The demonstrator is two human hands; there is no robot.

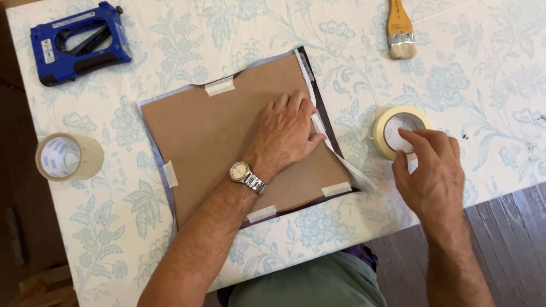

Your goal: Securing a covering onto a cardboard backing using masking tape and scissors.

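Two hands busy: your left hand (290,129) flat, fingers spread, pressing brown backing board (227,142) at table centre (tape strip under thumb). Your right hand (429,167) half-curled, fingertips touching masking tape roll (400,131) near right edge, not gripping.

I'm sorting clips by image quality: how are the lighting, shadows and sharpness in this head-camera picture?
Head view: soft, even light, no glare on the brown backing board; only a faint shadow beside the left hand; the right hand at the masking tape roll looks slightly soft, perhaps motion blur; the blue staple gun and paintbrush near the edges stay sharp.
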